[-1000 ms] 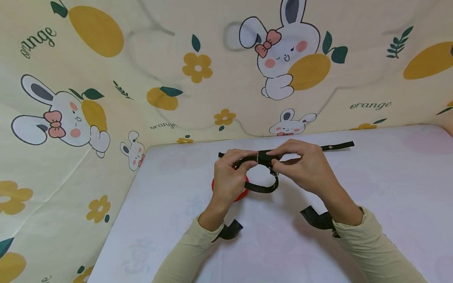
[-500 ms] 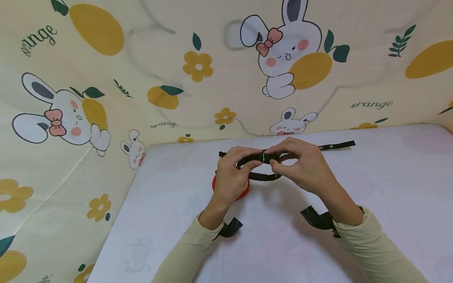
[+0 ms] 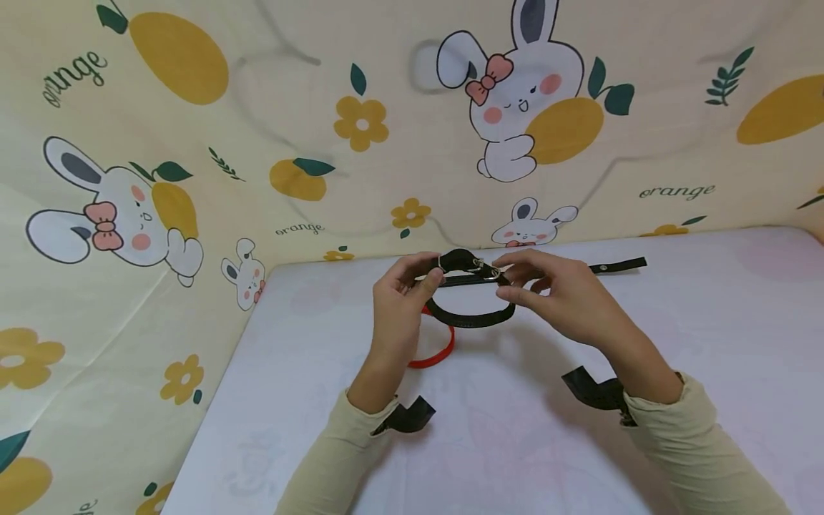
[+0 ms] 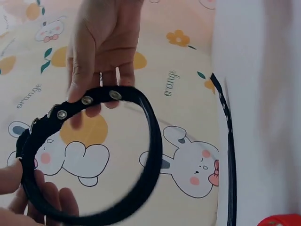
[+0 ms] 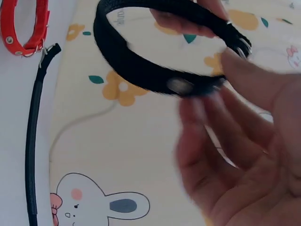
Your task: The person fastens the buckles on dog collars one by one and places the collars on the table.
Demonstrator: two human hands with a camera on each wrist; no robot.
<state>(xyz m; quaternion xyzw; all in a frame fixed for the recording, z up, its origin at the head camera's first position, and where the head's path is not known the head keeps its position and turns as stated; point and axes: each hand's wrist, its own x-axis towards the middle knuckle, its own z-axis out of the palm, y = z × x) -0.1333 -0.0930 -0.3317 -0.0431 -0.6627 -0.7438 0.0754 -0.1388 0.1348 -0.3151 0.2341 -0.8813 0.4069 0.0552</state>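
Note:
A black collar with metal eyelets (image 3: 473, 320) is held up over the table as a closed loop, its metal buckle near the top right. My left hand (image 3: 398, 297) pinches its upper left side between thumb and fingers. At the buckle end, my right hand (image 3: 560, 293) holds the band with thumb and fingertips. In the left wrist view the right hand (image 4: 106, 52) grips the band beside several eyelets, and the left hand (image 4: 14, 197) holds it at lower left. The right wrist view shows the right hand (image 5: 244, 155) blurred against the band.
A red collar (image 3: 431, 357) lies on the white table (image 3: 290, 400), partly behind the left hand. Another black strap with eyelets (image 3: 618, 267) stretches along the table's far side, its buckle visible in the right wrist view. A printed cloth wall (image 3: 360, 207) rises behind.
The hands have drawn slightly apart, the left moving left. The collar has turned, so its buckle shows and its loop looks wider. More of the red collar is uncovered.

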